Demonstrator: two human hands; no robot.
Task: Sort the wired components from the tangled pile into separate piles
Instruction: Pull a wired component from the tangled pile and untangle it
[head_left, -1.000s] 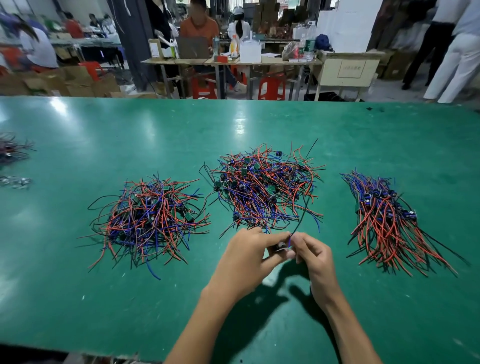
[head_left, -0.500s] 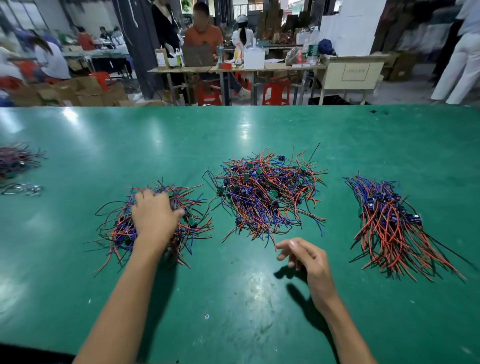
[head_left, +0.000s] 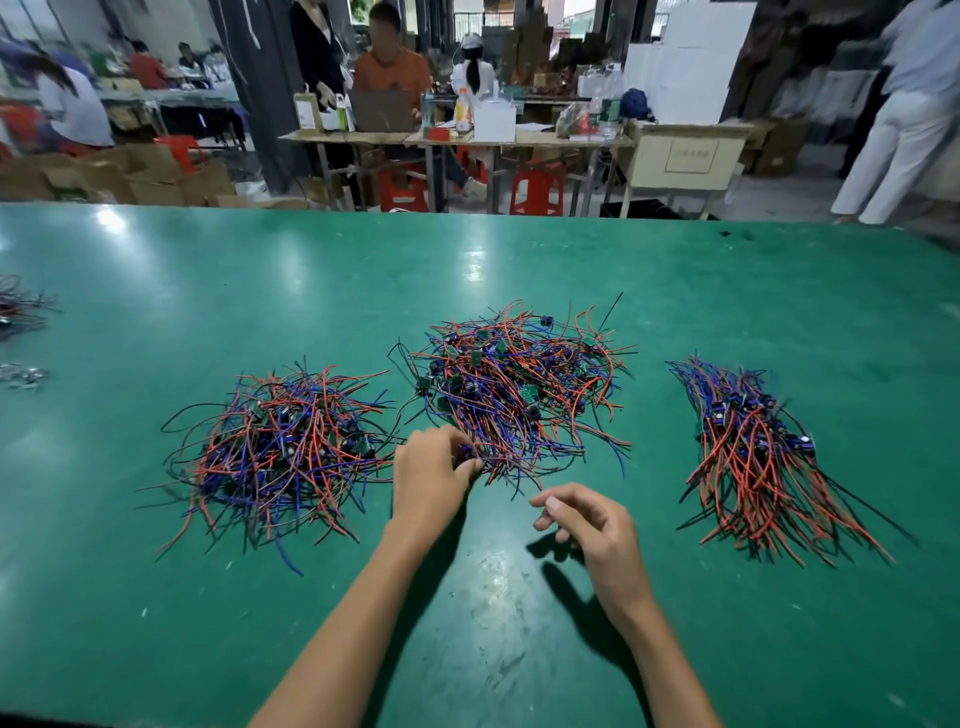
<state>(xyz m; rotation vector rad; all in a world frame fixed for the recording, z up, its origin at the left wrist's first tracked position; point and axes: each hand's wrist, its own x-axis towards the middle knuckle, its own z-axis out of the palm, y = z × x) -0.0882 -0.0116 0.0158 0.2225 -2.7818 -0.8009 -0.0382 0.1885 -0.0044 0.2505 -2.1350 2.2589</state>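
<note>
Green bench (head_left: 519, 597): our left hand (head_left: 431, 475) pinches wires at near edge of middle pile (head_left: 514, 395), teasing one out; right hand (head_left: 587, 525) half-curled, empty, ready to assist.

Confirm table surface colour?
Green, glossy, on the table; head view shows it.

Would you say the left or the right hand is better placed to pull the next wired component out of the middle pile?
Left. The left hand already has its fingertips in the near edge of the middle pile, while the right hand hovers empty over the table, short of it.
</note>
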